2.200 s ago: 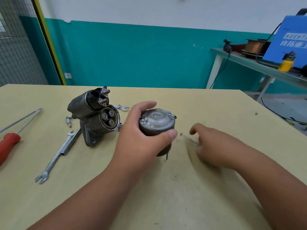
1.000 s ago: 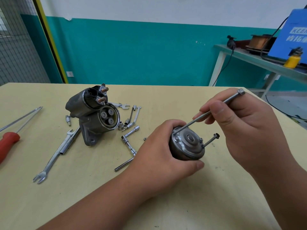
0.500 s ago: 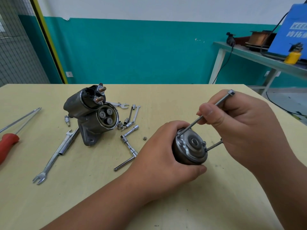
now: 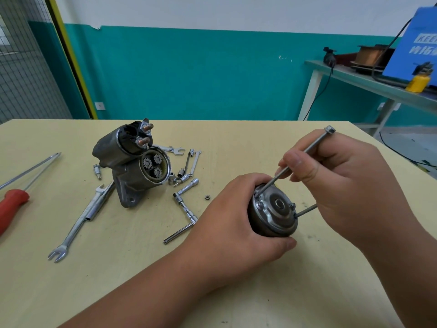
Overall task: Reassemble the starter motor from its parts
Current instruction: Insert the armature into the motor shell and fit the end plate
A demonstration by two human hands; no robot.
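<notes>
your left hand (image 4: 236, 216) curls fingers and thumb round the motor body (image 4: 272, 223), gripping it over the right half of the table (image 4: 236, 138), end cap tilted up toward you. your right hand (image 4: 350, 181) pinches a long through bolt (image 4: 305, 153) between thumb and fingers, tip in at the cap's upper-left edge, hex head up past your knuckles. a second bolt (image 4: 306, 210) juts from the cap's right side. the gear housing (image 4: 134, 162) sits well apart on the left, beside a long wrench (image 4: 80, 221).

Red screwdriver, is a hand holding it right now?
No, the red screwdriver lies on the table, while the left hand grips the motor housing and the right hand pinches a long bolt.
</notes>
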